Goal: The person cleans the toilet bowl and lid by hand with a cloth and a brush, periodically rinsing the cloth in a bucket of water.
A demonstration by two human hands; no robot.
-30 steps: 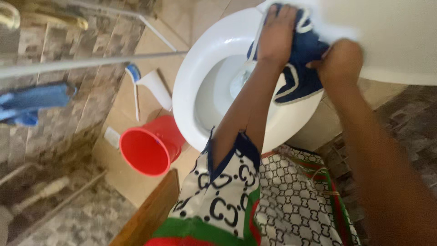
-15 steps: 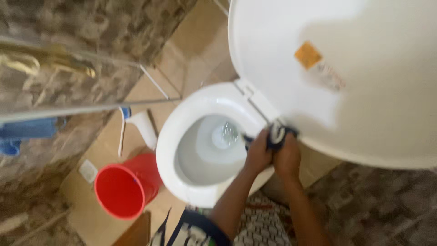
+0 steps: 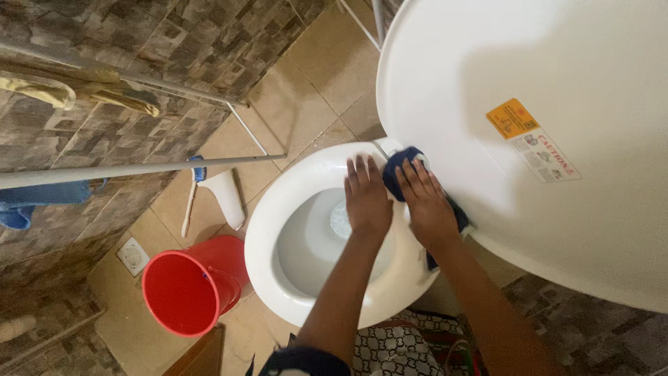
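Cloth [image 3: 398,173], dark blue, lies at the back of the toilet rim [image 3: 278,209], by the raised lid [image 3: 445,83]. Right hand [image 3: 426,205] lies flat on the cloth, fingers spread and pressing down. Left hand [image 3: 366,197] rests flat on the rim beside it, fingers straight; it may touch the cloth's edge. Red bucket [image 3: 188,285] stands on the floor nearby.

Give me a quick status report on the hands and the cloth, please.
Left hand flat on the toilet bowl rim, empty. Right hand pressing the dark blue cloth at the hinge, beside the raised lid. Nothing in the way.
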